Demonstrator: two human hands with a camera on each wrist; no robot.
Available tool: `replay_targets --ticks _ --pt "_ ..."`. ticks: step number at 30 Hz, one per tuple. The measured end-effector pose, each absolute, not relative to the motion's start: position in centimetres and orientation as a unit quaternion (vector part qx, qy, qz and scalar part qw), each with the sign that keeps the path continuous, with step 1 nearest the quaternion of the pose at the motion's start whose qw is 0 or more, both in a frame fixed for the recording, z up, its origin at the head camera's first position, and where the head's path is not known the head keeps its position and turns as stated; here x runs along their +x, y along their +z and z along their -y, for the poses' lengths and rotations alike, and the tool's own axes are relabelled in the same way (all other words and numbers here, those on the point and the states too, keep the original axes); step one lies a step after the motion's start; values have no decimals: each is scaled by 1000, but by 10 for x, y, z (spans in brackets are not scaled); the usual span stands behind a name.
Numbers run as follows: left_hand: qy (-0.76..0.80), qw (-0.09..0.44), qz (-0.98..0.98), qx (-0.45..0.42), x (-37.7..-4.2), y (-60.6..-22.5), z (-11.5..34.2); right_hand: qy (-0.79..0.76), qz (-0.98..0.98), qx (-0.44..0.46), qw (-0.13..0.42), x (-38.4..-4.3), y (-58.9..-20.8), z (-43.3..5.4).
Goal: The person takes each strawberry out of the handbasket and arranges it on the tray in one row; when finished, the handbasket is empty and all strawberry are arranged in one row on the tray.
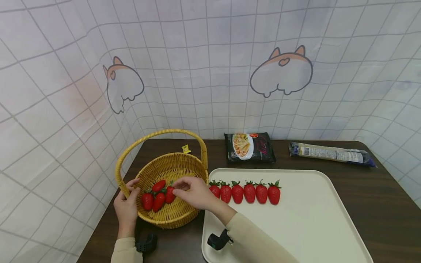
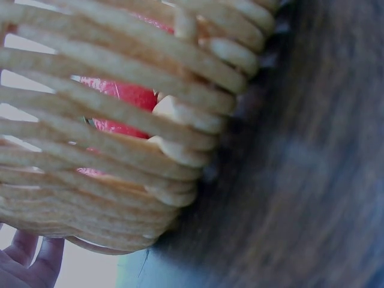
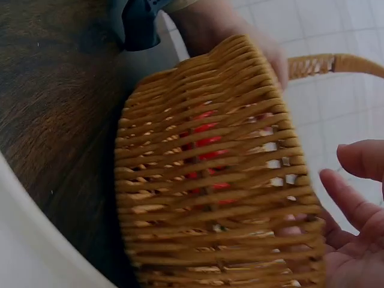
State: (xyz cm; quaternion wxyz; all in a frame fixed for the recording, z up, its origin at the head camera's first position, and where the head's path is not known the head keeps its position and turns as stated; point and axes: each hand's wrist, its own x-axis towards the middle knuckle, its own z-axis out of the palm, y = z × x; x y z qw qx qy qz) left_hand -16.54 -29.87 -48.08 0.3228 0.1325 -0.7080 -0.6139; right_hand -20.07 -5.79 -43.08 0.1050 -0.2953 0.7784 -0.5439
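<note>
A yellow wicker basket (image 1: 174,222) with a tall handle holds several red strawberries (image 1: 159,201), grouped toward its left side. My left hand (image 1: 126,208) grips the basket at its left rim, by the foot of the handle. My right hand (image 1: 194,191) reaches over the right rim, its fingertips close beside the rightmost strawberry (image 1: 169,195) in the basket. In the right wrist view, the thumb and index finger (image 3: 348,195) are apart, with a gap between them. Red fruit shows through the weave (image 2: 114,141) in the left wrist view.
A white tray (image 1: 306,219) lies right of the basket, with several strawberries (image 1: 249,192) in a row along its far left part. Behind it lie a black food packet (image 1: 251,148) and a long plastic-wrapped pack (image 1: 332,153). A gridded curtain (image 1: 210,73) hangs behind the table.
</note>
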Motion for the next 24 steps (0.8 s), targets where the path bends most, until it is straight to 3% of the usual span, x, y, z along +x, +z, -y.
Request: replay_targets --ticks 9,24 --pt "-611 328 707 141 -164 -480 300 -506 -797 -302 135 -213 -433 78" --pt "-599 323 719 139 -164 -481 299 -521 -795 -236 202 -227 -445 93"
